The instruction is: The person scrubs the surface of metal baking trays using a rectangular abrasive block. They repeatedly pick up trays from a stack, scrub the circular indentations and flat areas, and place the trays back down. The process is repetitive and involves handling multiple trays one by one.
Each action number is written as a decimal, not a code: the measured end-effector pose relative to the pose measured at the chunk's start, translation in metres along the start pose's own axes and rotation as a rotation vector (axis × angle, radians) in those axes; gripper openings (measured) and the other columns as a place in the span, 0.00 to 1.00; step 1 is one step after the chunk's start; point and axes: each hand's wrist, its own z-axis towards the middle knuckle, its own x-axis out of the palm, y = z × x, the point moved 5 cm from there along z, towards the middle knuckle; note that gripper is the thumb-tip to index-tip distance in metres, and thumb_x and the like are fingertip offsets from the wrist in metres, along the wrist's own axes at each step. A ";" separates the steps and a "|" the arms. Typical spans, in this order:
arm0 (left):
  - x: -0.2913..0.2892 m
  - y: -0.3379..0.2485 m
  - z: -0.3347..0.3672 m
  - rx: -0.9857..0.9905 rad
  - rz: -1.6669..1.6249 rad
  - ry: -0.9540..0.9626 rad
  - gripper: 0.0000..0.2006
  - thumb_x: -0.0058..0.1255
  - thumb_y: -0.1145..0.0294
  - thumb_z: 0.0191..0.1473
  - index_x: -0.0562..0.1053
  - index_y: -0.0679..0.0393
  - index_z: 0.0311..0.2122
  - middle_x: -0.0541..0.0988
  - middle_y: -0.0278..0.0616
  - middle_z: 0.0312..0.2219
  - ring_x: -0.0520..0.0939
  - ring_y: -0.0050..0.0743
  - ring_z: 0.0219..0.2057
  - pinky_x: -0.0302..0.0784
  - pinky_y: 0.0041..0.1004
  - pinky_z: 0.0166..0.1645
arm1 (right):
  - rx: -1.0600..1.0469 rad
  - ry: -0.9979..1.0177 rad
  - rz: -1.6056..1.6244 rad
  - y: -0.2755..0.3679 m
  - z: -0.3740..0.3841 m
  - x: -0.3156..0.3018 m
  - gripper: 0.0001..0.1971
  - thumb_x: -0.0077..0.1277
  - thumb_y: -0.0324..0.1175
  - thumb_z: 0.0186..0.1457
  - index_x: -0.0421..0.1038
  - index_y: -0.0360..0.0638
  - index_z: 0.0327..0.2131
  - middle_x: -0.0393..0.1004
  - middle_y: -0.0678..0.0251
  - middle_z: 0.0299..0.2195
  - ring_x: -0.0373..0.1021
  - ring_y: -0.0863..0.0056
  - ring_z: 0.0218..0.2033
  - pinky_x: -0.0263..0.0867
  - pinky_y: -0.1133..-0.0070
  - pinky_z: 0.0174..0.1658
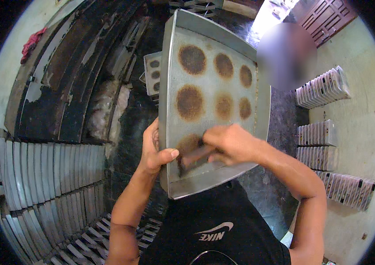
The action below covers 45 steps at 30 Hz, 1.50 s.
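From my remote post I have the tray (209,81) before the wearer's chest, my left hand (155,150) on its left edge, thumb over the rim. My right hand (233,143) is inside it, toward the near end, with a tool (196,156) near the left wall. Another tray (154,73) lies beyond that left edge. On my left, pans (55,172) stand in two rows, racks (90,240) nearer me, a cloth (33,45) farther off. Stacks (317,134) line the wall (350,115) on my right; a door (327,20) sits beyond them.
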 end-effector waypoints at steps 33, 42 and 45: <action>-0.026 0.037 0.002 0.232 -0.635 -0.330 0.49 0.43 0.33 0.49 0.53 0.60 0.68 0.57 0.48 0.66 0.61 0.49 0.65 0.56 0.46 0.68 | 0.680 -1.638 1.130 -0.085 -0.078 0.035 0.31 0.54 0.51 0.60 0.65 0.35 0.56 0.70 0.60 0.53 0.66 0.65 0.53 0.62 0.69 0.57; -0.028 0.011 0.025 0.313 -0.246 -0.407 0.35 0.56 0.68 0.40 0.64 0.67 0.57 0.75 0.48 0.48 0.75 0.37 0.49 0.67 0.33 0.58 | 0.826 -1.598 0.791 -0.051 -0.085 0.048 0.26 0.44 0.48 0.68 0.62 0.34 0.58 0.68 0.60 0.53 0.65 0.68 0.52 0.60 0.71 0.58; -0.024 -0.008 0.015 0.342 -0.176 -0.425 0.36 0.57 0.69 0.39 0.64 0.69 0.57 0.75 0.47 0.47 0.76 0.37 0.49 0.68 0.32 0.57 | 0.689 -1.362 0.654 -0.060 -0.098 0.005 0.25 0.41 0.46 0.70 0.62 0.33 0.58 0.70 0.60 0.53 0.66 0.70 0.52 0.61 0.72 0.57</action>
